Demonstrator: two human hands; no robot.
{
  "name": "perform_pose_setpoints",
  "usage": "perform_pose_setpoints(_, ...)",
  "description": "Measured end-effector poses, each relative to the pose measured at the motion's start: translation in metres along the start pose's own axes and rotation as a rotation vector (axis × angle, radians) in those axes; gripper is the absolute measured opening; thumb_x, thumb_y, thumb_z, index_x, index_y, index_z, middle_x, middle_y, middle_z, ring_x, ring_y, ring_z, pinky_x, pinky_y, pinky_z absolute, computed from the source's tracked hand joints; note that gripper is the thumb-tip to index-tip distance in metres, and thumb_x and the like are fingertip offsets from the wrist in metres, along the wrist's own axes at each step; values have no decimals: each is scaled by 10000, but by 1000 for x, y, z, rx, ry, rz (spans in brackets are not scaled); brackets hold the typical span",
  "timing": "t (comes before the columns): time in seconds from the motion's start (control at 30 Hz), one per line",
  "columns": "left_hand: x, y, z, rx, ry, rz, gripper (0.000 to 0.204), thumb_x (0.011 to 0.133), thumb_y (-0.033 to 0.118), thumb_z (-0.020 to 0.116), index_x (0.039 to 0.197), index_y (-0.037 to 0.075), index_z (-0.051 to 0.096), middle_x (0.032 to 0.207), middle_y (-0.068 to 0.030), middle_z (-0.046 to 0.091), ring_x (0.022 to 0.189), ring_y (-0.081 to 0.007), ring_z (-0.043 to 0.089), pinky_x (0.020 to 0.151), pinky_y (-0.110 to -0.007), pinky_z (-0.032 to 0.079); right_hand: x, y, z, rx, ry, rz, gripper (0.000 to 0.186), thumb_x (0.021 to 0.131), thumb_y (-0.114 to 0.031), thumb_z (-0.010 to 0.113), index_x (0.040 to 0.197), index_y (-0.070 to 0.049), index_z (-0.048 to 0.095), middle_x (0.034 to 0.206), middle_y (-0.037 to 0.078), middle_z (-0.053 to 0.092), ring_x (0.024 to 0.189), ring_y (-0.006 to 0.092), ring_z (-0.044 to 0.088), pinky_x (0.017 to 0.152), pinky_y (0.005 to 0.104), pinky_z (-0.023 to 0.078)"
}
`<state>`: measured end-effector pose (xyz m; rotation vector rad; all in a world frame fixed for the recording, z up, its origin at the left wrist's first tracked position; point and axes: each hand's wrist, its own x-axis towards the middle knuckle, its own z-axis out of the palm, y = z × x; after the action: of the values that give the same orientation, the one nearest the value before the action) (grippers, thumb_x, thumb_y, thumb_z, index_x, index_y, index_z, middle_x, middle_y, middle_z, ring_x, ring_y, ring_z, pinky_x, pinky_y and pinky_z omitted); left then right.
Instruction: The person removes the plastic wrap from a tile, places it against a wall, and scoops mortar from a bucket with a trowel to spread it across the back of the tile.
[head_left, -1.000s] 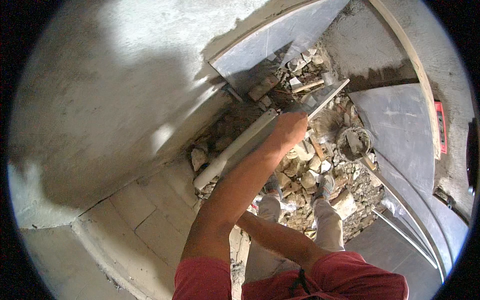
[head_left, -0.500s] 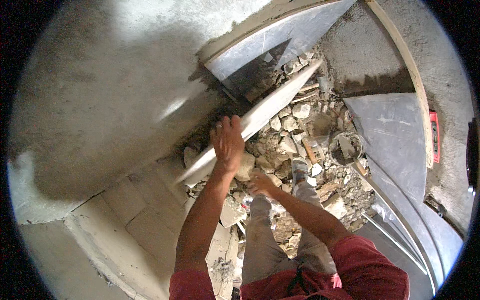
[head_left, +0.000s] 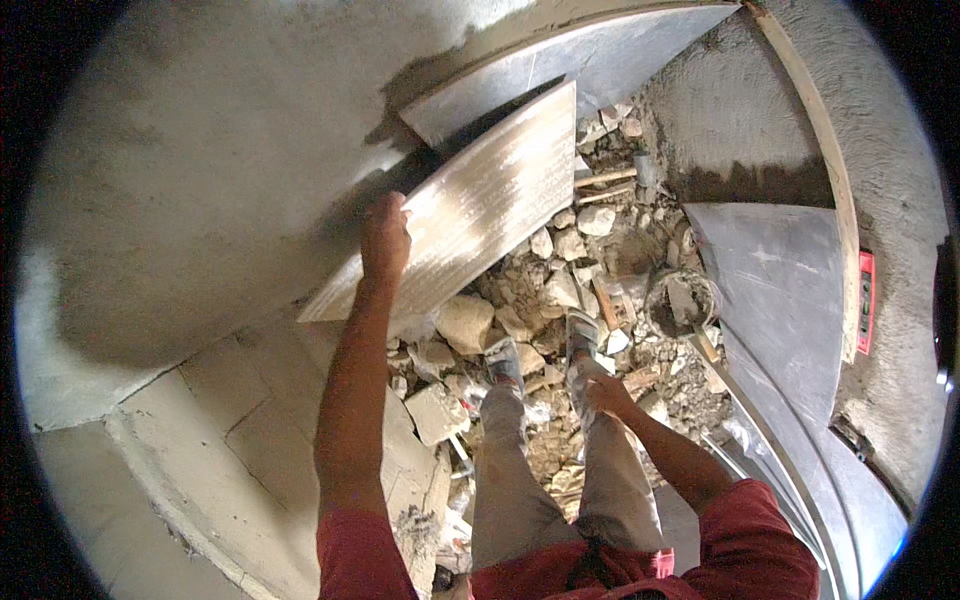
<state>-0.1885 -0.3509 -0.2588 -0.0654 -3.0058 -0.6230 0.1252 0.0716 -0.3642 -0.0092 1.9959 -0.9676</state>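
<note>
My left hand (head_left: 385,240) grips the upper edge of a large tile (head_left: 490,190), fingers over the edge at the wall side. The tile stands tilted beside the left wall, and its pale, brownish, streaked face is in sight. Its lower edge lies close to the rubble (head_left: 465,322). My right hand (head_left: 603,394) is low against my right trouser leg, near the knee; its fingers do not show clearly. Behind the held tile, a grey tile (head_left: 510,75) is set along the far wall.
A bucket (head_left: 685,302) stands on the broken stone to the right. Grey tile (head_left: 775,265) covers the lower right wall, with a wooden batten (head_left: 815,110) and a red spirit level (head_left: 866,300) by it. Concrete blocks (head_left: 255,420) lie at the left.
The tile has turned from nearly edge-on to showing its broad face, moving left with my left hand. My right hand has moved from beside the stones to my right leg.
</note>
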Motion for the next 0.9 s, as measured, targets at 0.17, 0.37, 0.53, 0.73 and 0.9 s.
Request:
perform_pose_setpoints(0.17,9,3,-3,198,-51,62,242,836,78,548,1073,41,521,914,-177,616,858,-364,585,753,-442,457,-11,-16,8,664,-56,173,258,890,-201,524,1092,-43,553,735,14,489,549,114,458,499,267,401)
perform_pose_setpoints(0.37,15,21,0,146,-111,37,247,836,96,551,1074,38,523,966,-191,602,837,-380,582,758,-448,448,-31,-30,-10,422,-172,128,321,892,-243,513,1145,-47,531,901,107,601,771,192,591,655,328,476)
perform_pose_setpoints(0.53,12,27,0,119,-87,27,317,884,132,508,1185,45,463,1107,-192,561,985,-353,563,853,-428,443,-83,-43,-27,-572,-71,-185,337,826,-210,508,1118,-43,514,923,136,603,752,297,600,662,406,501)
perform_pose_setpoints(0.73,-34,81,-20,13,-60,30,493,869,115,517,1327,48,348,1286,-212,439,1175,-352,436,997,-438,327,-198,-94,-66,-598,-248,-152,418,757,-313,615,1089,-70,542,1125,153,533,1044,336,501,802,484,415)
perform_pose_setpoints(0.9,-253,135,-24,-730,-1269,-70,478,849,162,578,1265,22,388,1085,-142,567,1012,-242,544,898,-380,423,-251,-143,-72,-346,-267,-215,406,726,-324,648,1049,-95,560,1099,135,536,1033,342,497,818,481,405)
